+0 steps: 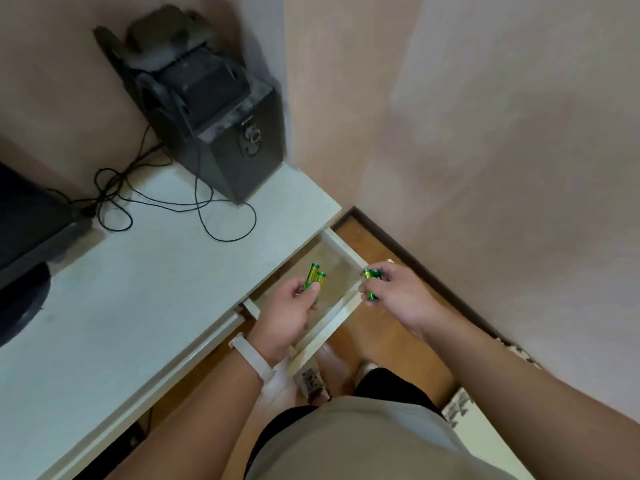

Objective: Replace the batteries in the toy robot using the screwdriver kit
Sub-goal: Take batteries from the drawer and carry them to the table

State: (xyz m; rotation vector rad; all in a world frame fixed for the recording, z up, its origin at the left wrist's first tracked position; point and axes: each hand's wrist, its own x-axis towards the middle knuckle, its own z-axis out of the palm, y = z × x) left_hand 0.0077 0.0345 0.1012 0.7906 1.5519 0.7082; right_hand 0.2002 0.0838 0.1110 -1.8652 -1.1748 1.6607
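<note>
Green-and-yellow cylindrical batteries (313,278) gripped in left hand (287,315); at three o'clock, right hand (396,294) pinches more green batteries (370,284) over open white drawer's (330,329) edge.

Green-yellow batteries (313,277) in left hand (289,318), more batteries (370,282) in right hand (398,294), above open drawer (341,252).

The batteries (314,278) wore a glossy, foil-like green and yellow wrap. My table (121,289) looked matt, smooth and painted white, the floor (375,242) polished wood, and the speaker (225,157) dull black under dust.
</note>
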